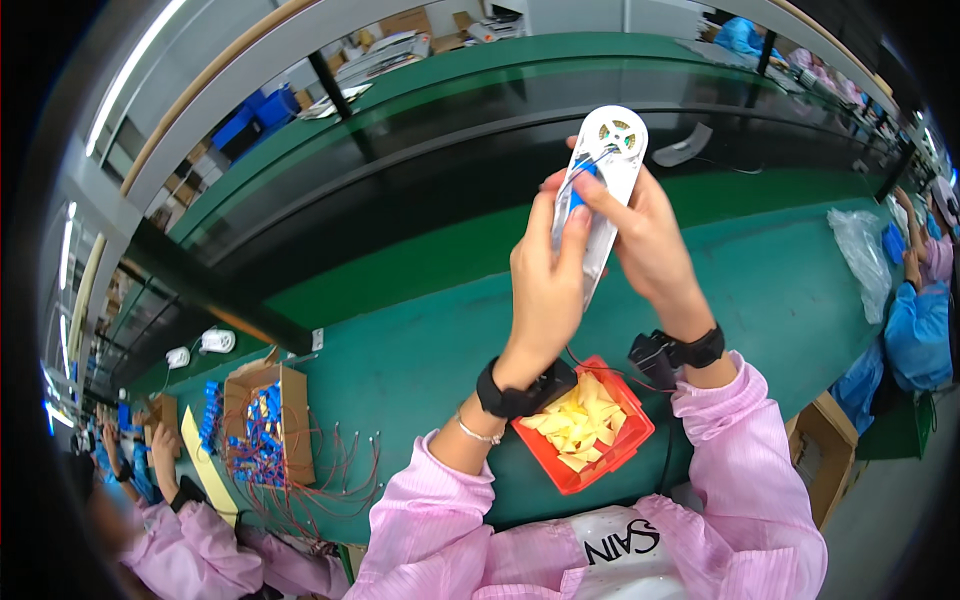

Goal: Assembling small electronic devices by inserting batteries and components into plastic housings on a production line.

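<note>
Both my hands hold a long white plastic housing (pixel 622 190) with a rounded end, raised over the bench. At its top a round opening shows a spoked part with green and gold bits. A blue cylindrical battery (pixel 583 184) with thin wires lies in the housing's hollow. My left hand (pixel 548 262) is closed round the lower left side, its thumb by the battery. My right hand (pixel 648 232) grips from the right, thumb on the battery; some of its fingers are hidden behind. Below my wrists sits a red tray (pixel 566 478) of pale yellow pieces (pixel 585 418).
A cardboard box (pixel 294 425) of blue batteries with trailing red wires stands at left. Beyond the green bench (pixel 740 290) runs a dark conveyor (pixel 420 185), carrying another white part (pixel 683 147). A clear plastic bag (pixel 860 262) lies at right. People sit on both sides.
</note>
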`<state>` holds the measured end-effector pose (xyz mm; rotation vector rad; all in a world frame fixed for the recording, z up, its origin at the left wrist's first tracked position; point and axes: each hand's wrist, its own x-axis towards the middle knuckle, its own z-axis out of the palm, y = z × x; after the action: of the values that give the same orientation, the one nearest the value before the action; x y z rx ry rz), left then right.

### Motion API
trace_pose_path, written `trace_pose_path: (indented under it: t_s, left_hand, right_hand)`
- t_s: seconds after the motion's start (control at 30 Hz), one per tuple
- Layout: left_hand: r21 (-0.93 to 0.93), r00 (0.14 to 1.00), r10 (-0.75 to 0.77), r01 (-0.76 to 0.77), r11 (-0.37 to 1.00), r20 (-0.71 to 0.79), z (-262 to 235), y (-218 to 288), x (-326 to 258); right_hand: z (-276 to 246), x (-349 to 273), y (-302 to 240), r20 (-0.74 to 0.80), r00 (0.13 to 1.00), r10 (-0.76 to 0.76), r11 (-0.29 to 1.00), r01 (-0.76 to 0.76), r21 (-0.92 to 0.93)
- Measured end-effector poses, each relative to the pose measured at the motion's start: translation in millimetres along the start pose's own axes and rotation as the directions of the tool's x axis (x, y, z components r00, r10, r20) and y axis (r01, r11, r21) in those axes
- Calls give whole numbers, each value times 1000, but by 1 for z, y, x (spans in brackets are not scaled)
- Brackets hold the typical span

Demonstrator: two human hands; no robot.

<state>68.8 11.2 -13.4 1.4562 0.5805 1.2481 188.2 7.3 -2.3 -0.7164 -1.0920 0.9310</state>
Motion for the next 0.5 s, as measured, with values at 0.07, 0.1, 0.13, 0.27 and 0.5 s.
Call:
trace_pose_path:
  t_s: [0.07, 0.1, 0.13, 0.27, 0.5]
  left_hand:
    - [-198, 992, -124, 121, 973, -3, -28, -20, 28]
    - [-305, 983, -182, 178, 936, 15, -46, -39, 44]
    - [-384, 965, -242, 187, 904, -99, -78, -60, 56]
    - [-466, 653, -355, 3, 885, -669, -175, -147, 81]
    - [-430, 950, -291, 216, 876, -115, -165, -131, 72]
  right_hand:
    - [-12, 2, -4, 2, 998, 70, 997, -70, -32]
    - [-23, 0, -10, -22, 995, 93, 994, -94, -52]
    - [-25, 1, -18, 66, 992, 104, 991, -98, -86]
    - [-16, 4, -43, 123, 990, 66, 978, -40, -205]
    - [-41, 5, -38, 103, 994, 28, 959, 3, -283]
